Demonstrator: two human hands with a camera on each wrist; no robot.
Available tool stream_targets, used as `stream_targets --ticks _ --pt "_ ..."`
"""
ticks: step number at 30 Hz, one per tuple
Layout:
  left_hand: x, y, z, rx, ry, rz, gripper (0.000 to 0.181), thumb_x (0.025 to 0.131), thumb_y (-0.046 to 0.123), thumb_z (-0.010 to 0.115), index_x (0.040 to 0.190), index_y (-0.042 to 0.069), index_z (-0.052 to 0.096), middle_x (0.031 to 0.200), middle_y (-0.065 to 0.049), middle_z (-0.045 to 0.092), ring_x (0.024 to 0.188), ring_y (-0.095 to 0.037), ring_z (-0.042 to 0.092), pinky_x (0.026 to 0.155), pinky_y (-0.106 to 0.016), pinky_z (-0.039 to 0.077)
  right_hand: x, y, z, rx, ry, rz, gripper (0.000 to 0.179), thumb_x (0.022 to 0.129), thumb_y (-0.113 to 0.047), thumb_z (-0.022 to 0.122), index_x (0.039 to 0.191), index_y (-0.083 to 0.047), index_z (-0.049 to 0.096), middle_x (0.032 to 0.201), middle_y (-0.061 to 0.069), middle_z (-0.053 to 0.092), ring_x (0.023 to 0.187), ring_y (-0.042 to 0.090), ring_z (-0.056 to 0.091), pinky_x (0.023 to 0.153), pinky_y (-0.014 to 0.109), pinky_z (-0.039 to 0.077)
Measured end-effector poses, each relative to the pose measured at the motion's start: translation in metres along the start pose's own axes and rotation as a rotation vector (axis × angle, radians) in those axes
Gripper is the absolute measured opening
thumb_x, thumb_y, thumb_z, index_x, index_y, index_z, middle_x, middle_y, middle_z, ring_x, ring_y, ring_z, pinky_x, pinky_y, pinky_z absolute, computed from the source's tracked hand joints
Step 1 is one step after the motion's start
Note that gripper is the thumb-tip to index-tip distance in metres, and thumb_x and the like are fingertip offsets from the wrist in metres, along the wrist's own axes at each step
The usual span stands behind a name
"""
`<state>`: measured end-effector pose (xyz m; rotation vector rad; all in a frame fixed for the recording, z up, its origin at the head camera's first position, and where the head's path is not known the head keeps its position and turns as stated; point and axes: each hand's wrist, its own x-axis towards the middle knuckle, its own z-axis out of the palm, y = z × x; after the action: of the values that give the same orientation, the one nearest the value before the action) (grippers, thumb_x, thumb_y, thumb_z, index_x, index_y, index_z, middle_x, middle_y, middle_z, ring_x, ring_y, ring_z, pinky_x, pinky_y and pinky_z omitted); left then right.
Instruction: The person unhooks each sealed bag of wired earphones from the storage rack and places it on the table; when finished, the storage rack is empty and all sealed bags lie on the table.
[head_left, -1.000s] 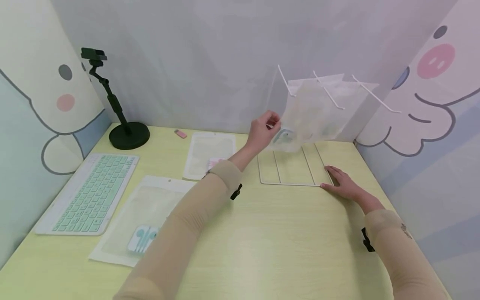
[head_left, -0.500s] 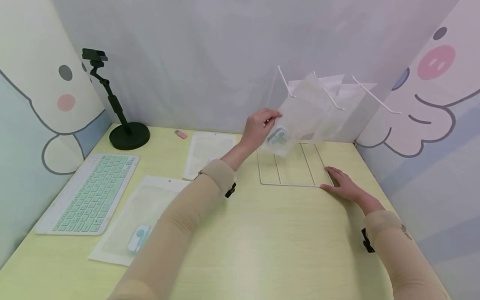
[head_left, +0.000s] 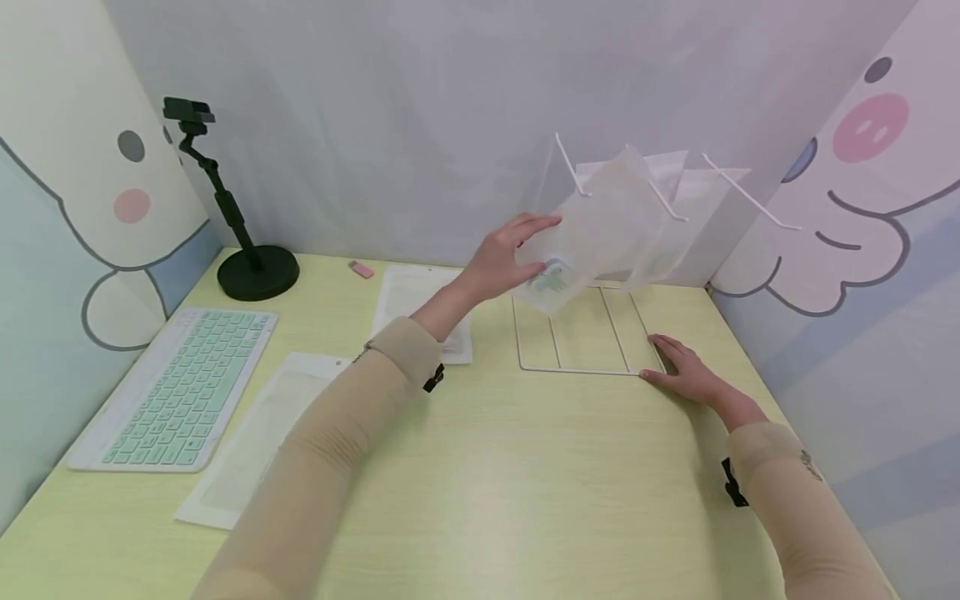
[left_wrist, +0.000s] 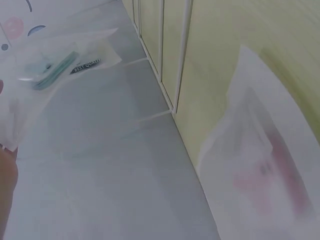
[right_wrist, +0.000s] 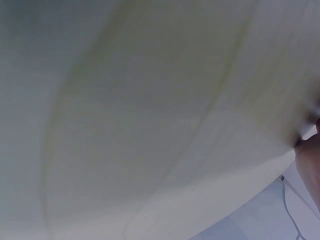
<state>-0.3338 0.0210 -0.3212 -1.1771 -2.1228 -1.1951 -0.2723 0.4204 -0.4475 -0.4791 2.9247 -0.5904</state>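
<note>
A white wire rack stands at the back right, its base flat on the table and three prongs slanting upward. From its middle prong hangs a translucent plastic bag, tilted, with a blue-and-white earphone set in its lower corner. My left hand is at this bag's left edge, thumb and fingers spread apart. The left wrist view shows the bag's printed label. More translucent bags hang behind. My right hand rests on the base's front right corner, fingers extended; the right wrist view is mostly blurred tabletop.
Left on the table lie a green-and-white keyboard, a large flat bag partly under my left arm, and a smaller bag with pink contents. A pink eraser-like piece and black stand are behind.
My left hand has let go of the earphone bag and spread its fingers, drawing slightly left. The bag has swung into a tilt on the middle prong. My right hand stays put.
</note>
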Motion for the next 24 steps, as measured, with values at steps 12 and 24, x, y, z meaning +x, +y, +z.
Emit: stream_targets --ticks 12,24 --pt "-0.002 0.01 -0.025 0.162 -0.195 0.15 0.08 0.078 0.004 0.075 0.146 0.007 0.034 0.146 -0.005 0.038 0.131 -0.014 0.039 0.086 -0.023 0.049 -0.001 0.0 -0.001 -0.003 0.004 -0.002 0.08 0.089 -0.036 0.063 0.146 0.005 0.023 0.148 0.032 0.02 0.134 0.054 0.017 0.105 0.068 0.014" --pt "-0.003 0.017 -0.035 0.196 -0.221 0.184 0.076 0.079 -0.004 0.07 0.145 0.005 0.035 0.146 -0.006 0.037 0.126 -0.016 0.045 0.074 -0.024 0.052 -0.002 -0.001 0.0 0.002 0.01 -0.014 0.08 0.088 -0.035 0.064 0.145 0.006 0.025 0.148 0.032 0.021 0.133 0.055 0.018 0.104 0.068 0.016"
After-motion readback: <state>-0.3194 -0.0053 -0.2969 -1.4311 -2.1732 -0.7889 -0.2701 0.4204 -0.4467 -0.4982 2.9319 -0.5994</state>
